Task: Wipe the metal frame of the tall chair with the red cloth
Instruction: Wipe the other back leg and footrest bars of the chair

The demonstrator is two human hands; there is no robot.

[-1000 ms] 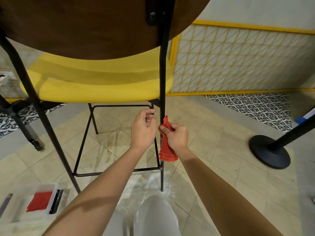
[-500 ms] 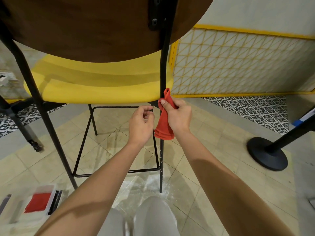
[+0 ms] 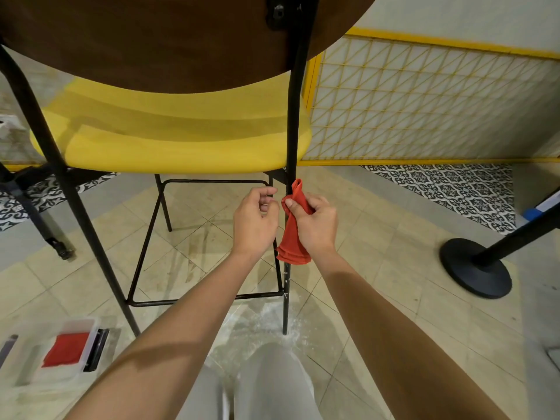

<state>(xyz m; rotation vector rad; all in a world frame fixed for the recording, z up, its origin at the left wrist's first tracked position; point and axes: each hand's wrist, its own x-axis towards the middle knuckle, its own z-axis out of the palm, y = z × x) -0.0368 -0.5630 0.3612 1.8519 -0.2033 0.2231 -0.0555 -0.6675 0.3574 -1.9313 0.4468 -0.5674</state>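
The tall chair has a yellow seat (image 3: 169, 140), a brown wooden back and a black metal frame. My right hand (image 3: 315, 221) grips the red cloth (image 3: 292, 237) wrapped around the right rear leg (image 3: 293, 116), just below the seat. The cloth's loose end hangs down past my wrist. My left hand (image 3: 256, 218) is beside the same leg on its left, fingers curled; I cannot tell if it touches the metal or holds anything.
A clear plastic box (image 3: 57, 353) with a red cloth inside lies on the tiled floor at lower left. A black stanchion base (image 3: 475, 268) stands at right. A yellow wire grille (image 3: 424, 104) lines the wall behind. Another black frame leg (image 3: 36, 219) is at far left.
My right hand slid the cloth up the leg to the seat edge, then back down a little. My left hand stayed beside the leg.
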